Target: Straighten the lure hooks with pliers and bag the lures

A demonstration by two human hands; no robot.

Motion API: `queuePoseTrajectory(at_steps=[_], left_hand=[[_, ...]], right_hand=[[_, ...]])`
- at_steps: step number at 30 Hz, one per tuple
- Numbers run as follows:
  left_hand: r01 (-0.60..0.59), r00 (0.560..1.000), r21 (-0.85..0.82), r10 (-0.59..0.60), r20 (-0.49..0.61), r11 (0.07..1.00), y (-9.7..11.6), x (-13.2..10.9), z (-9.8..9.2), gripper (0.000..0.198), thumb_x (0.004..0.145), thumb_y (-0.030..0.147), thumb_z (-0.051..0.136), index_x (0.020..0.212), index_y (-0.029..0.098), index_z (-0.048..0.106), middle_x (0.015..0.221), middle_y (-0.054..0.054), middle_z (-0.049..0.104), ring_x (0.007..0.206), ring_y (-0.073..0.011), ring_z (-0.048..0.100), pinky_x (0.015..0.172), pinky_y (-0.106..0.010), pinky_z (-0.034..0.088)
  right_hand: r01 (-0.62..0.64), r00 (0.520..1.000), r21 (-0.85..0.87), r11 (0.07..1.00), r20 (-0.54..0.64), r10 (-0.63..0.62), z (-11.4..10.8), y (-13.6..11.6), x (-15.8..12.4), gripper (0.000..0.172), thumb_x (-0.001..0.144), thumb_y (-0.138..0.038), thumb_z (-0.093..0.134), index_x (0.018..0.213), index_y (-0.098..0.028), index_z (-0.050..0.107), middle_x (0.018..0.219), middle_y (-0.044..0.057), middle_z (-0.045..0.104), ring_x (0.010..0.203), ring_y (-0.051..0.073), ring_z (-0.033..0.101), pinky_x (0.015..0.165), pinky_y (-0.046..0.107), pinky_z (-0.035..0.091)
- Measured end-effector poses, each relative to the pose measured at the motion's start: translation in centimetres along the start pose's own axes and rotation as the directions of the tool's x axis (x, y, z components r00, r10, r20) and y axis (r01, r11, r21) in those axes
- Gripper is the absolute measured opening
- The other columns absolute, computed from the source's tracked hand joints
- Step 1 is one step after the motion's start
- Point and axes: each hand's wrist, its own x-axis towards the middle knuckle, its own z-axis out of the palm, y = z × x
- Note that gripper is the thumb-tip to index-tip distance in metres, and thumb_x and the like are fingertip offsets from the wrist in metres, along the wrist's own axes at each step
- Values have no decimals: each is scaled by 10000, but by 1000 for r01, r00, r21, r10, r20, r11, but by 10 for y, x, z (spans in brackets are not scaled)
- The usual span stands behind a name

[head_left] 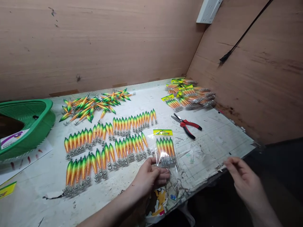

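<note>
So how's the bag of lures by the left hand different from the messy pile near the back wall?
The bag has its lures lined up side by side, while the messy pile has them pointing every which way. The bag has clear plastic and a yellow label; the pile's lures are loose. The bag holds just a few, the pile many more. Both have green, yellow and orange lures with metal hooks.

Scuffed pinkish-brown walls [99, 41] meet behind a worn white tabletop [146, 97], with a white socket [208, 12] mounted above.
</note>
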Motion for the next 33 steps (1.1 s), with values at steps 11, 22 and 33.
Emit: queuePoseTrajectory(at_steps=[11, 22, 33], left_hand=[[-481, 232, 539, 493, 839, -692, 9, -1, -53, 309, 924, 37, 419, 1167, 123, 588, 988, -110, 732, 828, -216, 669, 671, -312, 521], [-649, 134, 413, 438, 889, -639, 2, 17, -52, 205, 965, 81, 417, 942, 133, 614, 922, -85, 722, 876, -186, 616, 805, -320, 499], [-680, 281, 660, 719, 636, -318, -7, 18, -36, 204, 949, 91, 434, 802, 190, 536, 694, -24, 625, 674, -156, 543, 609, -253, 439]], right_hand=[[636, 753, 74, 768, 159, -639, 34, -61, 7, 256, 962, -94, 486, 1145, -146, 658, 1076, 93, 741, 1032, 219, 656, 905, 350, 524], [482, 785, 425, 766, 178, -593, 53, -63, 4, 238, 976, -76, 414, 1050, -158, 625, 918, 101, 726, 832, 195, 640, 715, 328, 560], [43, 959, 405, 913, 239, -151, 63, -85, -3, 195, 978, -126, 455, 827, -231, 520, 687, -11, 562, 649, 152, 535, 609, 272, 457]])
